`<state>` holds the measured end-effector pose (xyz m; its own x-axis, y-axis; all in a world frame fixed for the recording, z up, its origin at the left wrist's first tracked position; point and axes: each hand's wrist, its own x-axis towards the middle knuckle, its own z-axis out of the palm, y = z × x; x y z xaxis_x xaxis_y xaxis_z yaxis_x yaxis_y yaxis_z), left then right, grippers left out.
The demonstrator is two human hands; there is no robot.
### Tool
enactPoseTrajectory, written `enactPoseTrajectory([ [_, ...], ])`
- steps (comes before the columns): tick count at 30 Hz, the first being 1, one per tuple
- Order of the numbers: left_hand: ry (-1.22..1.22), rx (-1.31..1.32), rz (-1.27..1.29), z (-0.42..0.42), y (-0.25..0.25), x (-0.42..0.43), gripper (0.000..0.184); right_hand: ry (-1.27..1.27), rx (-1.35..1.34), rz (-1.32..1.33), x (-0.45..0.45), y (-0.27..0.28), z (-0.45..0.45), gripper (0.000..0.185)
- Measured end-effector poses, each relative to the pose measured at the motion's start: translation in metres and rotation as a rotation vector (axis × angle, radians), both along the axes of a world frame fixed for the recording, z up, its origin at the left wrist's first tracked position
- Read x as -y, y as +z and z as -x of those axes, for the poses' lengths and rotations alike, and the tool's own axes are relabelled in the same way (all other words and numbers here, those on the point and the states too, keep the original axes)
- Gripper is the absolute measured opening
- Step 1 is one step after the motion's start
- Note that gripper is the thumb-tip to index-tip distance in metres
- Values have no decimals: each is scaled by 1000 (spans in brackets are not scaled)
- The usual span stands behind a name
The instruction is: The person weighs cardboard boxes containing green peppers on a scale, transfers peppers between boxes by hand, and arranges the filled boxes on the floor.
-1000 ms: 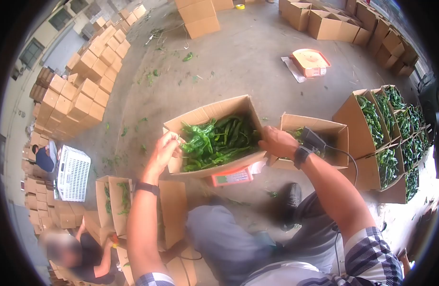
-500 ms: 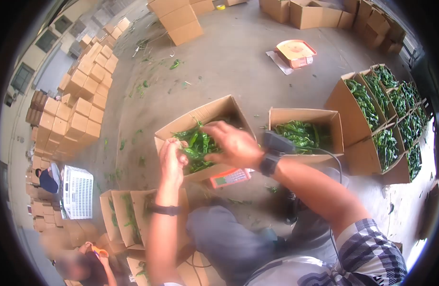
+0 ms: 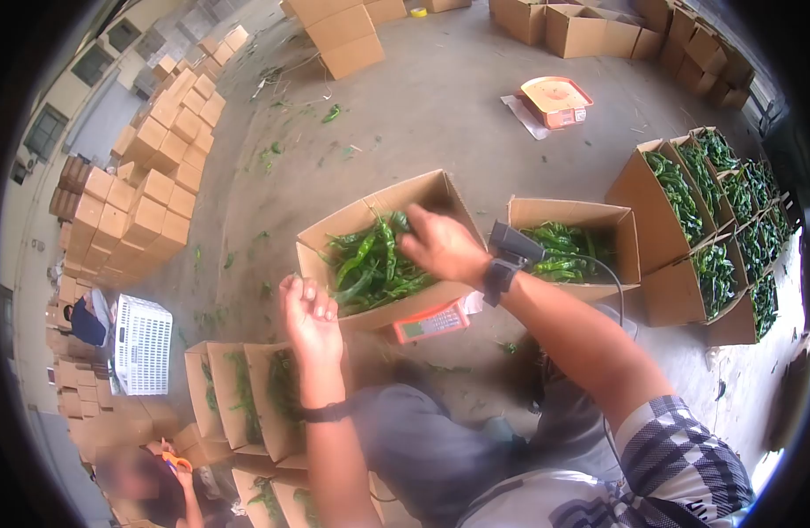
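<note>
Long green peppers [image 3: 365, 264] fill an open cardboard box [image 3: 326, 224] in front of me. My right hand [image 3: 445, 246] bends over them from the right, fingers curled and tips hidden against the peppers; what it grips cannot be made out. It wears a black wristband [image 3: 498, 280], with a dark corded device [image 3: 517, 242] beside it. Just outside the box's near left corner, my left hand [image 3: 310, 317] is palm up, fingers loosely bent and apart, holding nothing visible. An orange panel with display and keys [image 3: 431, 324] shows at the box's near side.
To the right stands another box of peppers [image 3: 570, 251], then several packed boxes [image 3: 678, 189]. An orange tray-topped scale [image 3: 556, 99] sits farther ahead. Left are stacked cartons [image 3: 163, 150], a white crate [image 3: 143, 343], narrow pepper boxes [image 3: 233, 396] and a person with an orange tool [image 3: 176, 461].
My left hand has drawn back from the peppers to outside the box and loosened its fingers. My right hand has shifted slightly right and curled its fingers onto the peppers.
</note>
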<state>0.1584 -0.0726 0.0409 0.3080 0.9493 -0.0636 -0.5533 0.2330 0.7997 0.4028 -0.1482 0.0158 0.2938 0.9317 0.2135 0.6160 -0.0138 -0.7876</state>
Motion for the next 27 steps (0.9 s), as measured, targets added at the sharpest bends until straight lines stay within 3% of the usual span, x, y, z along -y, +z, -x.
enactPoseTrajectory([
  [2,-32,60,35,14,1,3,5,-121,-83,-21,-7,10,-7,35],
  [3,-66,114,65,23,1,5,5,-120,9,70,-7,17,-8,45],
  [5,-74,143,102,31,-8,3,5,-115,462,-182,-6,-1,0,66],
  [6,-135,181,119,35,-15,-1,5,-45,442,-111,-8,-5,7,84],
  [7,-202,218,137,32,-11,-2,6,84,322,8,-5,8,17,81],
  [10,-285,355,215,24,-4,2,8,416,30,-157,-14,-9,51,75],
  [12,-403,493,244,21,-3,3,9,504,-17,-194,-15,-13,71,65],
  [13,-403,494,244,21,-3,3,9,496,-39,-257,-16,-13,77,50],
  [15,-399,501,311,25,-5,4,10,431,-12,-154,-15,-9,76,31],
  [16,-386,492,300,27,-3,4,9,440,-10,-150,-18,-10,73,31],
  [18,-380,511,262,39,1,4,8,321,420,-350,-26,-14,58,27],
  [19,-380,522,223,48,2,5,8,229,407,-334,-29,-11,46,28],
  [23,-149,-77,218,94,-22,24,8,-101,152,-192,-30,21,13,36],
  [25,-169,-426,247,129,-71,40,18,62,20,-86,-30,24,-1,42],
  [27,-269,-628,244,175,-142,57,28,112,225,-233,-32,-9,-14,48],
])
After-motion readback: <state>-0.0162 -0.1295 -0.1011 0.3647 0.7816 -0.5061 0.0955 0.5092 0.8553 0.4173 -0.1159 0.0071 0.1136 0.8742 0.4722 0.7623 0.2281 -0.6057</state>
